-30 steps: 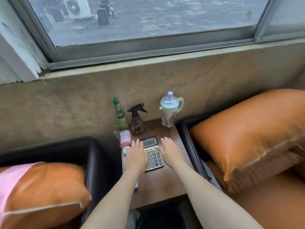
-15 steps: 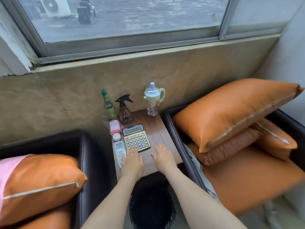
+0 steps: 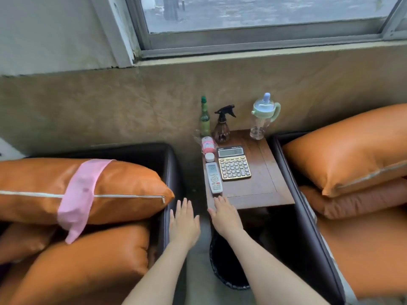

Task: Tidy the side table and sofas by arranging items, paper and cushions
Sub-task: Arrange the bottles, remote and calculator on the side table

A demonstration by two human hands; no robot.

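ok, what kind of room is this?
Probably a lounge or waiting corner, home or small office. Two dark sofas with orange cushions flank a small wooden side table under a window; a calculator lies on it.

Calculator (image 3: 234, 163), remote (image 3: 213, 178) on side table (image 3: 264, 183)

one head-worn camera looks forward and steeply down, close above the side table (image 3: 259, 186) between two sofas.
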